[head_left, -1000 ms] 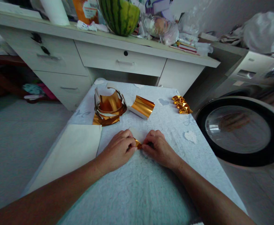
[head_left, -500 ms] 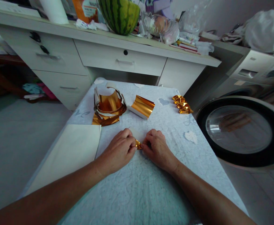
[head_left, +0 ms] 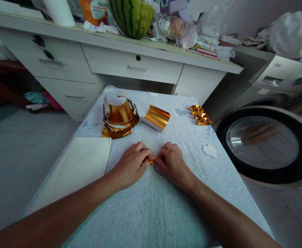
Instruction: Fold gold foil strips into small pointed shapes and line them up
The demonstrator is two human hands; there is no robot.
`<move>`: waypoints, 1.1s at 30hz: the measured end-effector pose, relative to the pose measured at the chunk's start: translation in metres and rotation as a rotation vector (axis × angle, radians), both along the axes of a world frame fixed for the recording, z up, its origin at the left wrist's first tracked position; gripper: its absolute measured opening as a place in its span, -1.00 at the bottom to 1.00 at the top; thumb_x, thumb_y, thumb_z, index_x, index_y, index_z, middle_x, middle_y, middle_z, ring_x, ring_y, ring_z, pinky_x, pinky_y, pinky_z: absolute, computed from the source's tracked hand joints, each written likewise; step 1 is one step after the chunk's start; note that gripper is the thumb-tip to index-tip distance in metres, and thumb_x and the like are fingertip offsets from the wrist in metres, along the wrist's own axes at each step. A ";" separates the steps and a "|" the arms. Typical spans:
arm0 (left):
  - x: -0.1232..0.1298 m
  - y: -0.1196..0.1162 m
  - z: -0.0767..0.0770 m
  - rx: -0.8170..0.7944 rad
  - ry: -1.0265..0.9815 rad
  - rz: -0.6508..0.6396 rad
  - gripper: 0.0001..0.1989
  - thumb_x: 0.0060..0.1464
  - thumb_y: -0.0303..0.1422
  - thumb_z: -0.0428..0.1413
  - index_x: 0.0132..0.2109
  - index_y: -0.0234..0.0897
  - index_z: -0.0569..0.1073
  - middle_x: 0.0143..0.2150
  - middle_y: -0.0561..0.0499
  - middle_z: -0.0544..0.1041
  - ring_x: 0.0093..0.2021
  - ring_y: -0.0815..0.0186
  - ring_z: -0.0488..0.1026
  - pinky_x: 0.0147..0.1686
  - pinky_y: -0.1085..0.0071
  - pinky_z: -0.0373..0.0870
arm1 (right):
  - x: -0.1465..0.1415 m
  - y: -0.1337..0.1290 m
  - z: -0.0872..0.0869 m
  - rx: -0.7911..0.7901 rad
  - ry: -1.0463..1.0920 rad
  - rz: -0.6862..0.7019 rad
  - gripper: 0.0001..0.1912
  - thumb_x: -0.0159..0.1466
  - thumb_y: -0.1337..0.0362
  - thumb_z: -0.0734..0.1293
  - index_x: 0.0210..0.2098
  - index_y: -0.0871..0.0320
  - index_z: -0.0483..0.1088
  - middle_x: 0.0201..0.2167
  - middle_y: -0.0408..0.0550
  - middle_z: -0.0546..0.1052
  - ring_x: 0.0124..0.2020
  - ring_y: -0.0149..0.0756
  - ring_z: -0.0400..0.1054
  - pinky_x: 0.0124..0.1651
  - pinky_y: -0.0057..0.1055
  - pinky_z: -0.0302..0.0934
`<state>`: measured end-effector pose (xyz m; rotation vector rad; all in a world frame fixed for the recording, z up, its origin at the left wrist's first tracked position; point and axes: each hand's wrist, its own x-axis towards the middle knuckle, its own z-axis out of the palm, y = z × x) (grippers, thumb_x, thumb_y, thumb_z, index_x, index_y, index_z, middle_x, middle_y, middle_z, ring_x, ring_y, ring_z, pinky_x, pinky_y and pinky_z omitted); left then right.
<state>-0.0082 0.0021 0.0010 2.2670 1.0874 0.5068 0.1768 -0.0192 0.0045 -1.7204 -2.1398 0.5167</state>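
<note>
The left hand is mostly closed, its curled fingers and thumb pinching a small, shiny gold foil piece that lies low over the worktop, which is covered with a pale blue-grey patterned cloth. The right hand is partly curled, thumb and forefinger meeting at the foil piece's right end; how firmly they grip it, I cannot tell. Most of the foil is hidden by the left fingers. Just beyond the hands are a curved gold foil sheet with a pale underside and, to its left, a loose stack of curled gold foil sheets. A row of folded gold foil shapes lies near the worktop's right edge.
</note>
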 end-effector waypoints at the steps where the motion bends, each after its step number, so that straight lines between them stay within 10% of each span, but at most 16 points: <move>1: 0.000 0.000 -0.001 -0.009 -0.006 0.004 -0.85 0.10 -0.54 0.01 -0.24 -0.23 0.41 -0.19 0.01 0.36 -0.12 0.24 0.33 -0.09 0.26 0.28 | 0.000 0.000 0.000 0.001 -0.003 0.000 -0.89 0.23 0.31 0.36 -0.44 0.17 0.44 -0.29 -0.05 0.38 -0.20 -0.25 0.18 -0.10 -0.29 0.04; 33: 0.006 0.005 0.004 -0.044 0.006 0.057 -0.94 0.07 -0.47 0.14 -0.27 -0.23 0.50 -0.23 0.01 0.42 -0.15 0.23 0.38 -0.12 0.29 0.31 | -0.005 -0.007 0.000 0.077 -0.113 -0.001 -0.87 0.24 0.26 0.30 -0.24 0.16 0.32 -0.16 0.03 0.33 -0.12 -0.12 0.14 -0.06 -0.20 0.06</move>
